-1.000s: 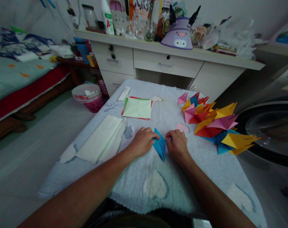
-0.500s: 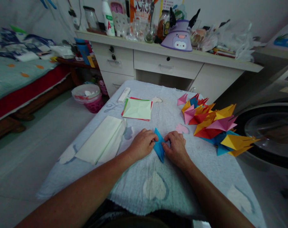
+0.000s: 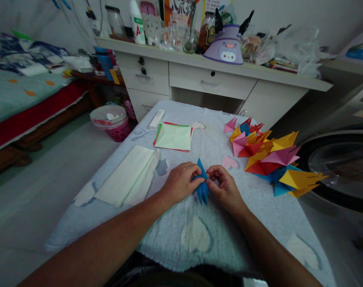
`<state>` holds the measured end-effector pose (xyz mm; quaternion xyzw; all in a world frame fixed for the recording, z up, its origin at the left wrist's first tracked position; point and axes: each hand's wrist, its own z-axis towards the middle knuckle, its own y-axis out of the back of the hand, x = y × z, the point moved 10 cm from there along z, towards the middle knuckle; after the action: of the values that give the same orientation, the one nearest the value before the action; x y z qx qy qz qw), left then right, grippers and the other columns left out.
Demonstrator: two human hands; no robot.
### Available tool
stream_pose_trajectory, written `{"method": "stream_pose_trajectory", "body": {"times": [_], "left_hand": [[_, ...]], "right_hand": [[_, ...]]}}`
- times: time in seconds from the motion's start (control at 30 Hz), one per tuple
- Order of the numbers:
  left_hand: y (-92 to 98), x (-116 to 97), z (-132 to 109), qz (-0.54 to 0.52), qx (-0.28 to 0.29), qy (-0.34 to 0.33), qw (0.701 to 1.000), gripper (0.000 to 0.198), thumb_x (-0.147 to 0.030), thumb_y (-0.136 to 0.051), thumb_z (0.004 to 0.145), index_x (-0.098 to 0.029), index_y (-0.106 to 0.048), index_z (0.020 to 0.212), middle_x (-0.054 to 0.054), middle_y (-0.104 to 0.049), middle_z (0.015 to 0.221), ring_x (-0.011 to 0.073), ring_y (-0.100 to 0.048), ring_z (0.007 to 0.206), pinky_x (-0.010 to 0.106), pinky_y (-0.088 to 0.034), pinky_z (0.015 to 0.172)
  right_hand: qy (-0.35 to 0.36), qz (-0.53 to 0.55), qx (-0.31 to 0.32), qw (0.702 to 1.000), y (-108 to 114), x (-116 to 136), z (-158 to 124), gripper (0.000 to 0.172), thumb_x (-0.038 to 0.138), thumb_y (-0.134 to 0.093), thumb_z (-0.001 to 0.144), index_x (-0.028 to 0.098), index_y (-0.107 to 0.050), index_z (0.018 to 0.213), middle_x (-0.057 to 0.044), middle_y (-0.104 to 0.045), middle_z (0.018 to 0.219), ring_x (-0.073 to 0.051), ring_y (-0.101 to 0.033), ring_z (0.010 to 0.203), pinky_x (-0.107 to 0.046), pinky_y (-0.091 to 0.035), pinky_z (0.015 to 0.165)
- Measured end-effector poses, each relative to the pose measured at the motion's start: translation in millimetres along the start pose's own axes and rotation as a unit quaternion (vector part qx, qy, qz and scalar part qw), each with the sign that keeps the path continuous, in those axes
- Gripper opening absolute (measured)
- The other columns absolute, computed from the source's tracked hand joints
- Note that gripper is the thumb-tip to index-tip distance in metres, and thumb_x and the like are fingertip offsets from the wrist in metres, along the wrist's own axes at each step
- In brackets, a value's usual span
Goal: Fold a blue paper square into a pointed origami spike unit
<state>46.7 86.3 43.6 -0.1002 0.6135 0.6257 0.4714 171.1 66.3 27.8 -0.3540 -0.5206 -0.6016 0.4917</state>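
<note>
A folded blue paper [image 3: 202, 192] stands between my two hands over the cloth-covered table [image 3: 196, 235], its lower end split into two points. My left hand [image 3: 182, 182] pinches its left side between thumb and fingers. On the other side, my right hand [image 3: 225, 186] grips the right edge with thumb and forefinger. A stack of square paper [image 3: 173, 137], pale green on top, lies beyond my left hand. Folded paper cranes [image 3: 259, 149] in orange, red, pink, yellow and blue are grouped at the right.
A white folded packet [image 3: 129, 173] lies left of my left hand, and a small white box [image 3: 156, 119] sits farther back. Behind the table is a white desk [image 3: 211, 81] crowded with jars. A pink bin [image 3: 117, 129] stands on the floor at the left.
The blue paper was one flat, narrow diamond; now its lower part is opened into two points and it is lifted slightly. Both hands have turned, with the thumbs closer together.
</note>
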Motion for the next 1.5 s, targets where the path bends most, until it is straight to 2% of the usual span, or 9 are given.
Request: {"method": "stream_pose_trajectory", "body": {"times": [0.17,0.43,0.87,1.17,1.27,1.33,1.5], "left_hand": [[4.0,-3.9,-0.7,-0.016,-0.016,-0.012,1.000,0.007,-0.024,-0.068,0.083,-0.019,-0.063,0.085,0.000,-0.064,0.082,0.0165,-0.061,0.080,0.027,-0.045,0.071],[5.1,-8.3,-1.5,-0.061,-0.017,-0.011,0.998,0.004,-0.021,-0.065,0.085,-0.018,-0.063,0.087,0.000,-0.064,0.079,0.0147,-0.062,0.075,0.026,-0.044,0.069],[4.4,-16.3,-4.4,-0.076,-0.012,-0.039,0.996,0.007,-0.020,-0.058,0.089,-0.017,-0.065,0.090,0.001,-0.065,0.081,0.0144,-0.061,0.077,0.026,-0.043,0.070],[-0.8,-5.6,-5.6,-0.131,-0.006,0.008,0.991,0.008,-0.022,-0.058,0.087,-0.018,-0.063,0.083,-0.001,-0.063,0.076,0.0129,-0.059,0.071,0.024,-0.043,0.066],[-9.9,0.3,-7.0,-0.217,0.018,0.032,0.976,0.010,-0.023,-0.054,0.088,-0.018,-0.063,0.090,-0.001,-0.064,0.079,0.0126,-0.060,0.072,0.024,-0.045,0.067],[-15.8,2.1,-7.7,-0.295,0.037,0.048,0.954,0.013,-0.026,-0.054,0.089,-0.017,-0.062,0.095,0.001,-0.066,0.083,0.0134,-0.062,0.075,0.024,-0.047,0.069],[-23.5,3.7,-6.5,-0.440,0.052,0.088,0.892,0.022,-0.033,-0.064,0.083,-0.016,-0.059,0.095,0.002,-0.066,0.088,0.0138,-0.064,0.080,0.024,-0.049,0.070]], "right_hand": [[0.003,0.053,0.003,0.999,0.7,5.5,-2.0,0.016,0.022,-0.063,0.079,0.022,-0.058,0.094,0.000,-0.058,0.086,-0.014,-0.054,0.077,-0.026,-0.044,0.071],[-0.032,0.124,0.019,0.992,-0.8,-1.5,-6.3,0.016,0.028,-0.068,0.083,0.024,-0.061,0.097,0.001,-0.060,0.088,-0.012,-0.057,0.077,-0.025,-0.045,0.070],[-0.037,0.132,0.019,0.990,1.4,5.7,-10.5,0.018,0.034,-0.070,0.083,0.023,-0.063,0.095,-0.001,-0.061,0.088,-0.014,-0.057,0.076,-0.026,-0.046,0.069],[-0.042,0.087,0.037,0.995,-0.6,8.5,-10.3,0.018,0.035,-0.067,0.085,0.022,-0.060,0.096,-0.001,-0.059,0.087,-0.012,-0.052,0.067,-0.022,-0.038,0.054],[0.015,0.049,0.034,0.998,1.6,22.1,-9.5,0.015,0.035,-0.065,0.086,0.023,-0.061,0.095,-0.002,-0.058,0.090,-0.016,-0.056,0.078,-0.027,-0.045,0.066],[0.056,0.018,0.032,0.998,2.9,31.6,-9.9,0.014,0.034,-0.063,0.087,0.023,-0.062,0.096,-0.004,-0.058,0.092,-0.018,-0.056,0.084,-0.031,-0.047,0.074],[0.109,-0.046,0.045,0.992,-0.1,42.9,-11.6,0.012,0.027,-0.058,0.090,0.024,-0.064,0.099,-0.004,-0.056,0.092,-0.020,-0.054,0.085,-0.034,-0.045,0.076]]}}
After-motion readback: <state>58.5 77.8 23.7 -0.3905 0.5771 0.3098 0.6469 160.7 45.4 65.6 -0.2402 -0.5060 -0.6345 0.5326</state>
